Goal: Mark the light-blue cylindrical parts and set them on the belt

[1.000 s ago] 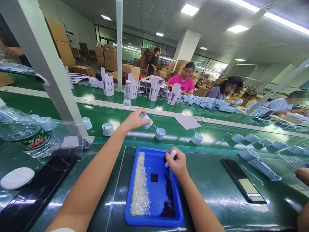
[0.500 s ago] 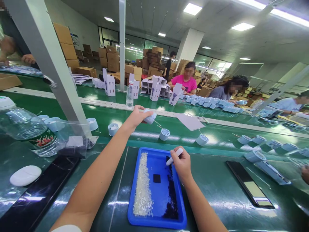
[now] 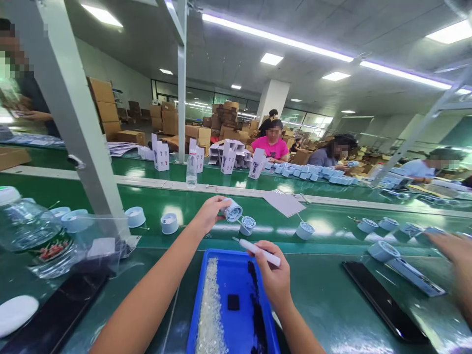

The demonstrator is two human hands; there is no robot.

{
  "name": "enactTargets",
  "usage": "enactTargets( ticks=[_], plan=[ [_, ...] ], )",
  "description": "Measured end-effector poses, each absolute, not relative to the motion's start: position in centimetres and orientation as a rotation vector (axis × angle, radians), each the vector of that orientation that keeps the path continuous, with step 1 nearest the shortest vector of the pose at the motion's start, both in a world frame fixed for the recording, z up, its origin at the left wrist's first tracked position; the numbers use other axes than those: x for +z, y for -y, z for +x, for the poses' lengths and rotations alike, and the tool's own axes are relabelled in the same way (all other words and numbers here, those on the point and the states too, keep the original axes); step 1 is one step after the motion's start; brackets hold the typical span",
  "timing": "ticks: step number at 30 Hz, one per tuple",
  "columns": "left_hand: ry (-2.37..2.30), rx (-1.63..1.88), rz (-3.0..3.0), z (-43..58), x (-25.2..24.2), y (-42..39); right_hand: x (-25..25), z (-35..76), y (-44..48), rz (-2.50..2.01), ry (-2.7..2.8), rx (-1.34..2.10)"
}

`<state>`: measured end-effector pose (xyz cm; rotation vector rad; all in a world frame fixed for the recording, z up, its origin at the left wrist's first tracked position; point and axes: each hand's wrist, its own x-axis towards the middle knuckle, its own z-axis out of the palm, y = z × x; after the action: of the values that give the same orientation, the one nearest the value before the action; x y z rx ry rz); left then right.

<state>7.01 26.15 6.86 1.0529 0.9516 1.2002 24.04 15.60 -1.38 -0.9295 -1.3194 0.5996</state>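
Note:
My left hand (image 3: pixel 214 212) grips a light blue round part (image 3: pixel 233 210) over the green belt, its ribbed open end facing me. In my right hand (image 3: pixel 272 268) is a white pen-like tool (image 3: pixel 261 251), its thin tip pointing up-left toward that part, apart from it. Below lies a blue tray (image 3: pixel 241 275), with clear small pieces (image 3: pixel 211 314) on the left, black small pieces (image 3: pixel 258 309) on the right and a black square (image 3: pixel 233 302) between. Another blue part (image 3: pixel 247 225) stands on the belt just right of the held one.
More blue cups (image 3: pixel 169 223) stand along the belt (image 3: pixel 206 241). A large bottle (image 3: pixel 33 236) and a dark phone (image 3: pixel 383 300) flank the tray. A grey post (image 3: pixel 92 123) rises at left. Another person's hand (image 3: pixel 452 250) reaches in at right.
The view has tilted up. My right hand has lifted the tool from the black pieces toward the held part, which has turned its open end to me. Another person's hand has come in at right.

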Motion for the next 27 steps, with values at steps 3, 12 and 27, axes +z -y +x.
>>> enactTargets(
  ticks=[3,12,27],
  plan=[
    [-0.985,1.13,1.144,7.8,7.0,-25.4,-1.4,24.5,-16.1,-0.946,1.155,0.707],
    [-0.955,1.1,1.226,8.9,7.3,-24.6,-1.7,24.3,-16.3,-0.86,1.088,0.783],
    [-1.026,1.37,1.238,11.4,6.5,-23.4,-1.3,24.0,-16.5,-1.032,1.271,0.743]
  ],
)
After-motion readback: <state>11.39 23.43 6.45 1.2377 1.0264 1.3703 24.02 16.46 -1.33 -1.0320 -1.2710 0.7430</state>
